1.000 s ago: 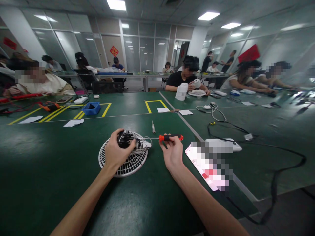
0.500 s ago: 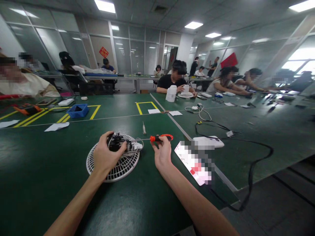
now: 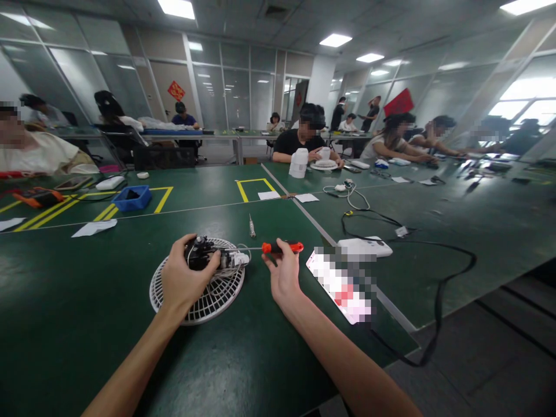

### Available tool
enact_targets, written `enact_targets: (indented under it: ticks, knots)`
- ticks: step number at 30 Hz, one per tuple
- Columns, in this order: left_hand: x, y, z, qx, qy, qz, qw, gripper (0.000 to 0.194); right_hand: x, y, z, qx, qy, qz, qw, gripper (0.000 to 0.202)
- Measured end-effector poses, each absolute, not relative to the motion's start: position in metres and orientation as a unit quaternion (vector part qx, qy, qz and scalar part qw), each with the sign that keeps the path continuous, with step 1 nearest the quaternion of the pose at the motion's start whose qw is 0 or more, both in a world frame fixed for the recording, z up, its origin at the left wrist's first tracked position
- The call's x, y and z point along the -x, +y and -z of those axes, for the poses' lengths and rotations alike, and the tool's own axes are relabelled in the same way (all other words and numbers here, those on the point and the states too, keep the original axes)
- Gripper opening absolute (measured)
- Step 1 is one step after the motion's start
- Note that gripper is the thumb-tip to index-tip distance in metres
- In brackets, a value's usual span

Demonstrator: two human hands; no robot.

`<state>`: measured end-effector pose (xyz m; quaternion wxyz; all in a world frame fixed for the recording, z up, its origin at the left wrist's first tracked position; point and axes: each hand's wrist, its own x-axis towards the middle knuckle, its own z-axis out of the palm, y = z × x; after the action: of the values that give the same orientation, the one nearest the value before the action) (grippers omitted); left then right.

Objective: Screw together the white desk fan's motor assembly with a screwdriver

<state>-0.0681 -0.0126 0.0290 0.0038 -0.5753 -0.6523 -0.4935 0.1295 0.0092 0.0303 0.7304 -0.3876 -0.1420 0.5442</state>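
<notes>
My left hand (image 3: 185, 275) grips a black fan motor assembly (image 3: 202, 255) with white wires, thumb on its near side. Under it lies a round white fan grille (image 3: 208, 307) on the green table. Between the fingers of my right hand (image 3: 284, 269) is the red-and-black handle of a screwdriver (image 3: 282, 247). Its shaft points left and reaches the motor assembly; the exact spot where the tip meets it is too small to make out. A small clear-handled screwdriver (image 3: 252, 227) lies just beyond the grille.
A lit phone (image 3: 339, 289) and a white power bank-like box (image 3: 365, 247) lie right of my right hand, with black cable (image 3: 460, 249) beyond. A blue bin (image 3: 131, 198) stands at the back left. Across the table, a person (image 3: 304, 139) handles white fan parts.
The view has shifted slightly. The screwdriver's handle has turned a little in my right hand, its shaft still reaching the motor assembly. My left hand keeps its hold.
</notes>
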Motion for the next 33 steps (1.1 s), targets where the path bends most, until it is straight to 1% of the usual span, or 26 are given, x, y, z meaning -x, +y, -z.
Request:
enact_targets:
  ticks: [2,4,7,10,12,15,19,23,29,33]
  knots:
    - [0.068,-0.013,-0.029,0.574,-0.653,0.495,0.003,0.070,-0.131,0.008,-0.031,0.369,-0.124,-0.552,0.737,0.030]
    - [0.068,-0.013,-0.029,0.572,-0.654,0.495,0.003,0.071,-0.133,0.008,-0.033,0.361,-0.129,-0.559,0.735,0.029]
    - [0.069,-0.012,-0.029,0.573,-0.655,0.493,0.001,0.071,-0.135,0.009,-0.037,0.366,-0.158,-0.560,0.726,0.034]
    - [0.069,-0.011,-0.029,0.579,-0.651,0.491,-0.002,0.071,-0.136,0.010,-0.038,0.386,-0.172,-0.547,0.722,0.045]
    - [0.069,-0.010,-0.029,0.581,-0.649,0.491,-0.004,0.071,-0.136,0.009,-0.037,0.396,-0.172,-0.547,0.717,0.049]
    - [0.069,-0.010,-0.028,0.580,-0.648,0.493,-0.007,0.071,-0.135,0.008,-0.036,0.396,-0.153,-0.564,0.708,0.042]
    - [0.068,-0.011,-0.028,0.579,-0.648,0.496,0.000,0.071,-0.135,0.007,-0.036,0.347,-0.126,-0.581,0.725,0.029]
    - [0.068,-0.011,-0.028,0.580,-0.647,0.496,-0.004,0.071,-0.136,0.009,-0.035,0.339,-0.148,-0.581,0.724,0.030]
    - [0.070,-0.009,-0.025,0.581,-0.649,0.491,-0.001,0.071,-0.134,0.015,-0.027,0.398,-0.178,-0.554,0.709,0.045]
    - [0.070,-0.010,-0.027,0.588,-0.642,0.492,0.001,0.070,-0.132,0.013,-0.026,0.388,-0.159,-0.571,0.706,0.039]
